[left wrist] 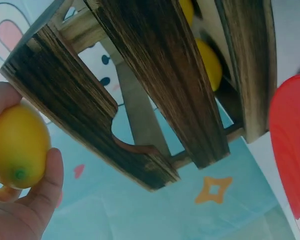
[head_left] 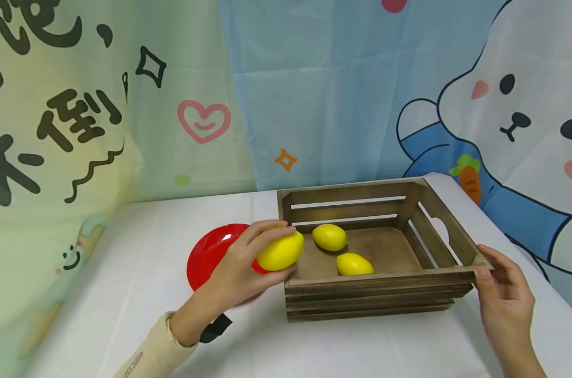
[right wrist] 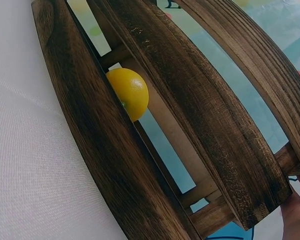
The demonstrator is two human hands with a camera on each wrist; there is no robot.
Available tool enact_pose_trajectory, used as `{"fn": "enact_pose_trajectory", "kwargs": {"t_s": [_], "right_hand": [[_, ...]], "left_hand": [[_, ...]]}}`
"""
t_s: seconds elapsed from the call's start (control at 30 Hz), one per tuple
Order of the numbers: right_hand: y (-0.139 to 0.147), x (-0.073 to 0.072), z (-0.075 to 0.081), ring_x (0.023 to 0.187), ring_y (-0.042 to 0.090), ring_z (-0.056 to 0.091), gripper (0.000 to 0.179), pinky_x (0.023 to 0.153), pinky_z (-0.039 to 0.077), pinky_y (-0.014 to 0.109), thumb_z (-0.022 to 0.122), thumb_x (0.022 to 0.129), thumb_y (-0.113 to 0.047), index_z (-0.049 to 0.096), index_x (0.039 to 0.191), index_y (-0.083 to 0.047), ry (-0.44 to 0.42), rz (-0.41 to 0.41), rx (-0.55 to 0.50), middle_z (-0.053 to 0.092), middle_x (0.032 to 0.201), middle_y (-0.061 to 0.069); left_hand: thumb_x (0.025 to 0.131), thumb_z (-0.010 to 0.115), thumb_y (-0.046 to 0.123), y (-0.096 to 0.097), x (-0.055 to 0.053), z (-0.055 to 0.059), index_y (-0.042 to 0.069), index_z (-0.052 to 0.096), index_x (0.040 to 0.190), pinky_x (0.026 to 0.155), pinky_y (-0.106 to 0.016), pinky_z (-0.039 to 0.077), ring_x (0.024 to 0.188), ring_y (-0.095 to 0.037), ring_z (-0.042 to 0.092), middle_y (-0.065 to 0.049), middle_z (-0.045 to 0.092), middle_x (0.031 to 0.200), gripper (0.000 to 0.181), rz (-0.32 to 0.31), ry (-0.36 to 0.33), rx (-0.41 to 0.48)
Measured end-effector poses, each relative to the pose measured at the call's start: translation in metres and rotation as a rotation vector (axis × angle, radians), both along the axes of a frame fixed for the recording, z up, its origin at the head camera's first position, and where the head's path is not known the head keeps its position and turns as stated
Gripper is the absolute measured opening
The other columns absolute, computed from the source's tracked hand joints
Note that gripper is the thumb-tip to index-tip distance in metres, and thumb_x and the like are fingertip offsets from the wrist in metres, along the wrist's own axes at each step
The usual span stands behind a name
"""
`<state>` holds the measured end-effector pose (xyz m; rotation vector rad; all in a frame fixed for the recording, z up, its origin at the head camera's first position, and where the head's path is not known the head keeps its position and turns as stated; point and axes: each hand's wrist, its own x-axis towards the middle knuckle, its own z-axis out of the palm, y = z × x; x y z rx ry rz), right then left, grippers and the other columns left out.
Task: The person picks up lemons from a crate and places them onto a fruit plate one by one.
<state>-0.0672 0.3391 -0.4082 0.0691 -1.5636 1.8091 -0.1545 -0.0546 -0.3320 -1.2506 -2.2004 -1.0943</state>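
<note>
From where I stand, this looks like a small staged tabletop corner more than a working kitchen or workshop. A printed fabric backdrop (head_left: pixel 309 105) hangs behind and along the left, softly creased, in pale green and blue, with a white cartoon animal (head_left: pixel 517 102), bold dark Chinese lettering (head_left: pixel 85 128) and a smiling pink heart (head_left: pixel 204 126) across it. Before it stands a table (head_left: pixel 352 346) covered in plain white cloth, set with a wooden crate (head_left: pixel 371 296) and a red plate (head_left: pixel 198 257). Whether home, studio or office lies beyond that fabric, I can't tell.

Two lemons (head_left: pixel 330 238) in crate (head_left: pixel 380 289); plate (head_left: pixel 204 257) left.
</note>
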Motion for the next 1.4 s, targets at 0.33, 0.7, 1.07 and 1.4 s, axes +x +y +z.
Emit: {"fn": "enact_pose_trajectory", "kwargs": {"t_s": [0.33, 0.7, 1.07, 1.4], "right_hand": [[-0.002, -0.001, 0.001, 0.091, 0.010, 0.056, 0.039, 0.078, 0.051, 0.012, 0.049, 0.093, 0.015, 0.046, 0.132, 0.018, 0.007, -0.007, -0.028, 0.061, 0.117, 0.008], [0.001, -0.004, -0.003, 0.090, 0.011, 0.056, 0.038, 0.076, 0.050, 0.012, 0.049, 0.092, 0.016, 0.047, 0.130, 0.019, 0.080, 0.021, -0.036, 0.062, 0.115, 0.010], [0.002, -0.005, -0.006, 0.091, 0.013, 0.057, 0.038, 0.077, 0.050, 0.014, 0.046, 0.091, 0.019, 0.046, 0.129, 0.020, 0.171, 0.098, -0.067, 0.062, 0.116, 0.014], [0.002, -0.004, -0.005, 0.092, 0.014, 0.058, 0.038, 0.077, 0.052, 0.014, 0.046, 0.092, 0.019, 0.047, 0.129, 0.020, 0.161, 0.095, -0.086, 0.062, 0.117, 0.014]], "left_hand": [[0.073, 0.085, 0.008, -0.022, -0.007, -0.006, 0.014, 0.058, 0.129, 0.090, -0.036, 0.055, 0.118, -0.020, 0.056, -0.004, 0.057, 0.129, 0.063, 0.082, -0.099, 0.037], [0.075, 0.083, 0.006, -0.037, -0.024, -0.016, 0.013, 0.056, 0.131, 0.086, -0.040, 0.056, 0.116, -0.021, 0.056, -0.005, 0.057, 0.129, 0.062, 0.157, -0.161, 0.036], [0.076, 0.083, 0.009, -0.053, -0.037, -0.036, 0.011, 0.056, 0.132, 0.085, -0.042, 0.056, 0.111, -0.024, 0.056, -0.006, 0.057, 0.127, 0.062, 0.244, -0.277, -0.006], [0.078, 0.081, 0.008, -0.068, -0.051, -0.053, 0.011, 0.055, 0.134, 0.087, -0.047, 0.054, 0.111, -0.027, 0.055, -0.009, 0.057, 0.127, 0.062, 0.306, -0.384, -0.025]]}}
